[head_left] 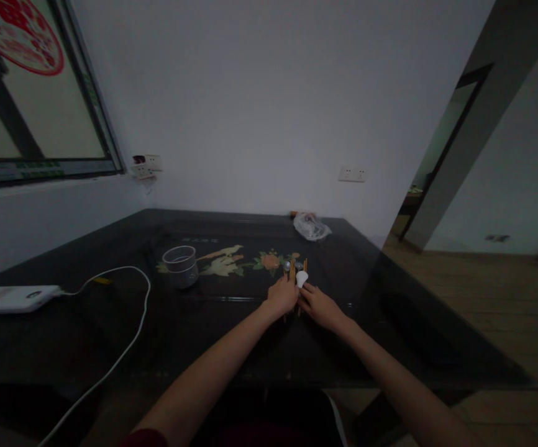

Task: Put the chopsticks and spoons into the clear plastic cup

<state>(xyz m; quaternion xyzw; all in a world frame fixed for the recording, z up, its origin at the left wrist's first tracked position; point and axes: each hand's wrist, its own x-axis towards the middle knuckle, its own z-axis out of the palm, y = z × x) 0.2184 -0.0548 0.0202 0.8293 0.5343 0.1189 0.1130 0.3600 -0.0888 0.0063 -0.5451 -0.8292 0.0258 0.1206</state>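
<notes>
Near the middle of the black table, my left hand (282, 295) is closed around several wooden chopsticks (292, 269), whose ends stick out above and below the fingers. Close beside it, my right hand (319, 305) has its fingers bent against a white spoon (301, 277) and more chopsticks. The spoon's bowl points away from me. Just beyond the fingers, a shiny metal spoon (287, 265) shows its rounded end, with another metal piece next to it. Fingers hide the middles of these things, so how they are divided between the hands is hard to see.
A clear plastic cup (180, 267) stands left on the table (232, 347). Further left lies a white power bank (15, 299) with a white cable (144, 310) looping over the front edge. A crumpled plastic bag (312, 227) sits near the wall. A dark flat object (418, 329) lies right.
</notes>
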